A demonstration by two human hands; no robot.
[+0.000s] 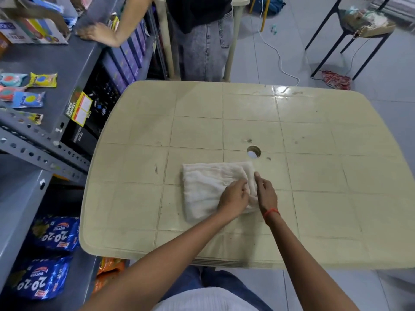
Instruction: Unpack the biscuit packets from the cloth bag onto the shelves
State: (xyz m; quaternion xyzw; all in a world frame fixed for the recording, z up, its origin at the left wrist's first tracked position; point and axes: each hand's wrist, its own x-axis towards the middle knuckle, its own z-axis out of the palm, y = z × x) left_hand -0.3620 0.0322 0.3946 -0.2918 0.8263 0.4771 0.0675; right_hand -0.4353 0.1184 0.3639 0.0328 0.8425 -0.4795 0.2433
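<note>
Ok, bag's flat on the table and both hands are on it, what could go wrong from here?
The cloth bag looks flat and folded, so a packet left inside might go unnoticed under the left hand and right hand. The blue packets on the low shelf lie close to its edge and could slide off if knocked.

- A beige plastic table (292, 135) fills the middle of the room, its top moulded in a grid of squares with a round hole (253, 151) near the centre.
- Grey floor tiles (393, 104) spread out beyond the table's right and far sides.
- A grey metal rack (67, 59) stands just left of the table.
- A black chair (350, 34) sits well beyond the table's far right corner.
- A white cable (278, 57) trails across the floor past the table's far edge.
- Light glares off the tabletop near its far edge.
</note>
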